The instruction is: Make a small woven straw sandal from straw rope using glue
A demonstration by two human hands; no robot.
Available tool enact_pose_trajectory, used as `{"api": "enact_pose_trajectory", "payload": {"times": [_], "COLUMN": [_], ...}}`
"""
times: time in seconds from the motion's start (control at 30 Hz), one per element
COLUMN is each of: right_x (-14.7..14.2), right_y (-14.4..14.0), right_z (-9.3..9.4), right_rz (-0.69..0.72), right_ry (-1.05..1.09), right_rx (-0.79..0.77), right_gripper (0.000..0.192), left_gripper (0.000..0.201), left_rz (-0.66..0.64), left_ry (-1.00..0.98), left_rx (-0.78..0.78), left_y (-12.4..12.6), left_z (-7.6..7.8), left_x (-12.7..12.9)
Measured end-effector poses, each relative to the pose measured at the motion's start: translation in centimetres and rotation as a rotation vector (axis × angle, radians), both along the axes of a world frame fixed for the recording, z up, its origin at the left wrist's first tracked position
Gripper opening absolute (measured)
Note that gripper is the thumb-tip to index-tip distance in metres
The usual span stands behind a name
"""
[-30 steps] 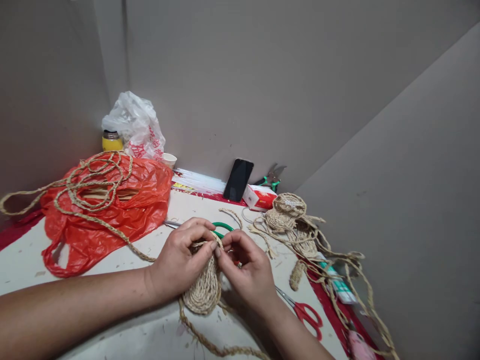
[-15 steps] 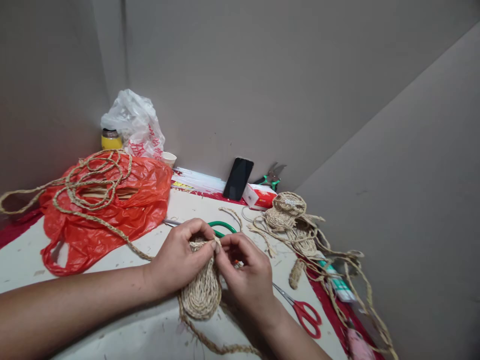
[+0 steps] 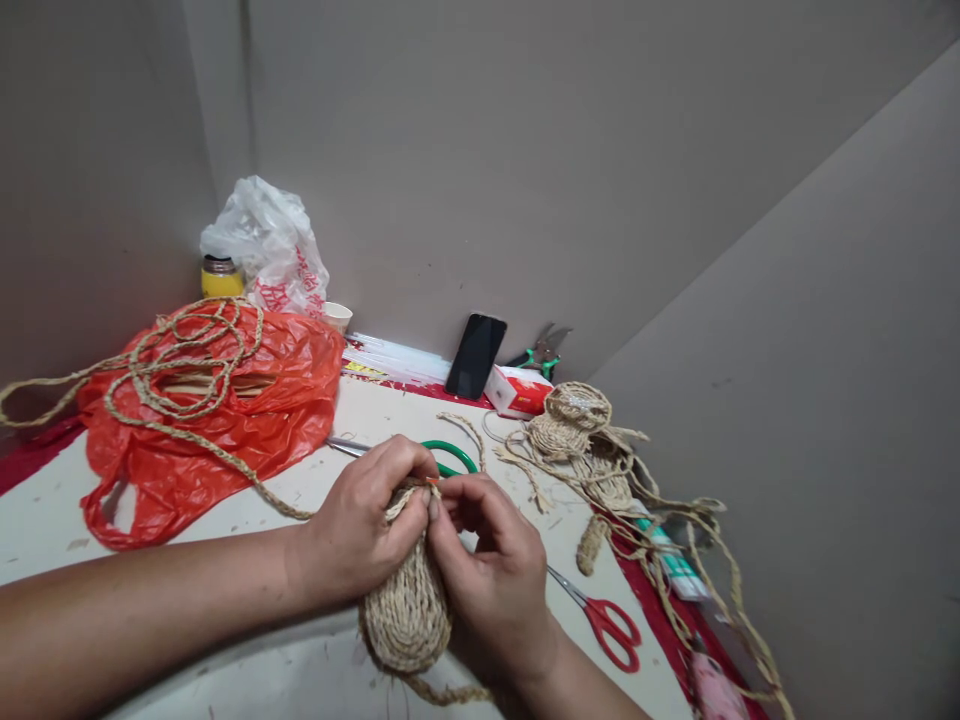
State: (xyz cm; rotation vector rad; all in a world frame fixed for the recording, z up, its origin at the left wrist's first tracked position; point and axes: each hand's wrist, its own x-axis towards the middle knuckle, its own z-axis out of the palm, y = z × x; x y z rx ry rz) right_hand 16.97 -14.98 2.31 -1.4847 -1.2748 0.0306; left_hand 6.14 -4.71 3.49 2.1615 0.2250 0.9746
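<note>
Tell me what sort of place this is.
Probably a small handicraft workstation walled by brown cardboard panels: coiled braided straw rope on a red plastic bag, red-handled scissors, and a half-woven oval straw piece in both hands.

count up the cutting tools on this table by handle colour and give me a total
Red-handled scissors: 1
Green-handled scissors, partly behind the left hand and right hand, which hold the woven straw piece: 1
Green-handled pliers or cutters by the wall: 1
Total: 3
</note>
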Motion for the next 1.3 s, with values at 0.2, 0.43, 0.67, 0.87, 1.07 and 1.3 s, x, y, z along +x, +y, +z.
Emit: {"api": "enact_pose_trajectory", "payload": {"times": [0.2, 0.43, 0.67, 0.87, 1.07, 1.3], "right_x": [-0.1, 0.3, 1.0, 0.9, 0.5, 0.5], "right_y": [0.1, -0.2, -0.5, -0.4, -0.3, -0.3], "right_z": [-0.1, 0.3, 0.4, 0.4, 1.1, 1.4], "right_rz": [0.032, 0.017, 0.05, 0.036, 0.065, 0.071], "right_ry": [0.099, -0.129, -0.423, -0.375, -0.227, -0.224], "right_rx": [-0.019, 0.014, 0.003, 0.034, 0.015, 0.004], "right_gripper": [0.009, 0.019, 0.023, 0.023, 0.017, 0.014], "left_gripper": [0.019, 0.018, 0.019, 0.02, 0.019, 0.019], "left_rz": [0.013, 0.034, -0.006, -0.072, -0.089, -0.081], "left_ry": [-0.049, 0.014, -0.014, 0.006, 0.084, 0.061], "left_rx": [0.028, 0.032, 0.147, 0.247, 0.113, 0.123], "left_y": [0.0, 0.1, 0.1, 0.4, 0.7, 0.7], "left_z": [0.1, 0.7, 0.4, 0.8, 1.6, 1.3], "left_x": [-0.1, 0.0, 0.0, 0.0, -0.2, -0.1]}}
